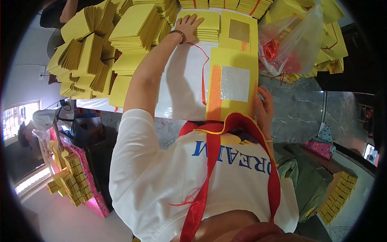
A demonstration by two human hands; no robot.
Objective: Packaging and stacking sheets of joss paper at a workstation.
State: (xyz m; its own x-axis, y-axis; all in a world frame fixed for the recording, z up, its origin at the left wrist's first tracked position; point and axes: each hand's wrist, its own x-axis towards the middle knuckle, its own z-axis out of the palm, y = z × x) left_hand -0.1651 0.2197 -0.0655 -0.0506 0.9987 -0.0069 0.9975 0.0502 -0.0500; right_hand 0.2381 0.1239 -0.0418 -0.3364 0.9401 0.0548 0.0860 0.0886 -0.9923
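My left hand [188, 26] lies flat with its fingers spread on a stack of yellow paper pieces [209, 29] at the far side of the white table [177, 80]. A red string [204, 76] runs from beside that hand toward the near edge. Before me lies a yellow sheet [242, 107] with an orange strip and a pale grey square. Behind it is another yellow piece [252, 30] with a brownish square. At the near sheet's right edge my right hand [264, 109] is loosely curled, fingers apart, with nothing visible in it.
Piles of folded yellow paper [133, 28] crowd the table's left side. Tied yellow bundles [254, 7] line the back. A clear plastic bag [292, 44] with red string sits at right. Another person [52, 121] works at left beside stacked bundles [72, 177]. A box of bundles [336, 197] stands at lower right.
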